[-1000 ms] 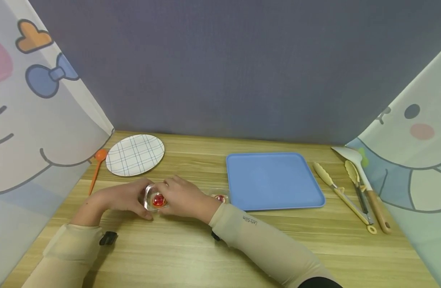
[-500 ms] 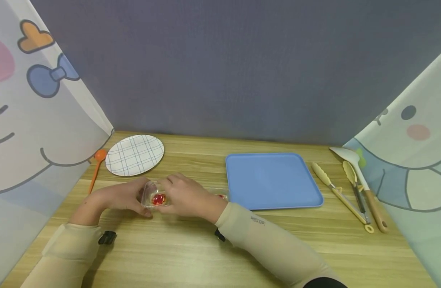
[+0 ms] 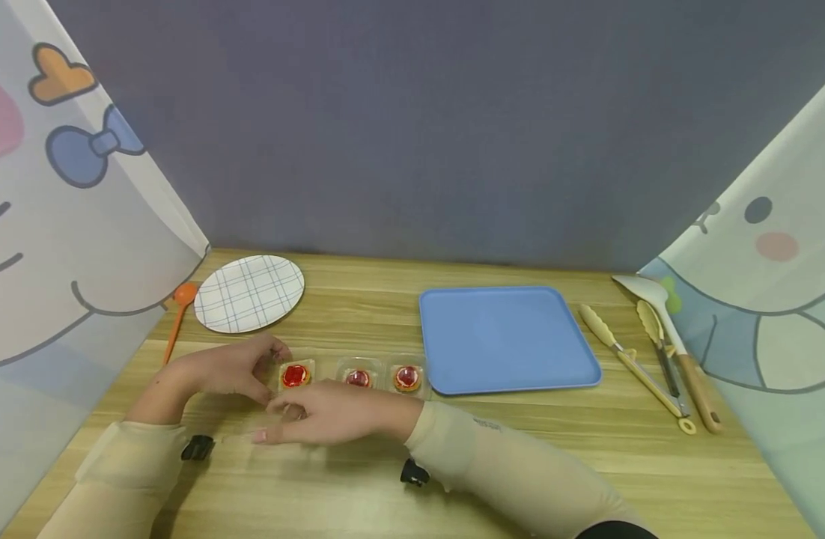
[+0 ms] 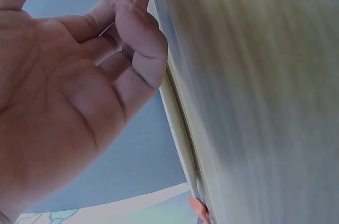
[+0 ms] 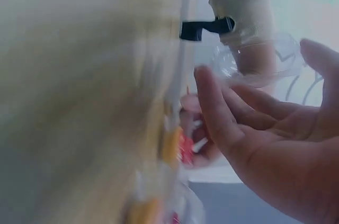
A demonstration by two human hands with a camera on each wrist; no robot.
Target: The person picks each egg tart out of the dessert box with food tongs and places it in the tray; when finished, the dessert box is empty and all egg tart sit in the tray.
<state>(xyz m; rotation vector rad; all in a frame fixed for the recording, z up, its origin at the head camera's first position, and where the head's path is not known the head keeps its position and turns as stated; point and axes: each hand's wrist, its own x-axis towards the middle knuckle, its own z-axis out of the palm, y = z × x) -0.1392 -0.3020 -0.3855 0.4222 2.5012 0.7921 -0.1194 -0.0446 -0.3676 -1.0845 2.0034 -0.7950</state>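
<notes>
A small tart [image 3: 296, 376] with a glossy red top sits in a lidless clear plastic box [image 3: 311, 366] on the table. My left hand [image 3: 230, 367] holds that box at its left side, thumb and fingers about the edge. In front of the box is my right hand [image 3: 335, 413], which pinches a clear plastic lid [image 5: 283, 57], best seen in the right wrist view and very faint in the head view. To the right are two more red tarts, a middle one [image 3: 358, 378] partly behind my right hand and a right one [image 3: 407, 379], both in clear boxes.
A blue tray [image 3: 510, 340] lies right of the boxes. Behind my left hand are a checked plate [image 3: 249, 293] and an orange spoon [image 3: 177, 318]. On the right lie yellow-tipped tongs [image 3: 631, 359] and a white turner [image 3: 670, 322] with a wooden handle.
The lid has come off the left box in my right hand, which has moved toward me and lower in view. My left hand stays at the box. The middle and right boxes show more now.
</notes>
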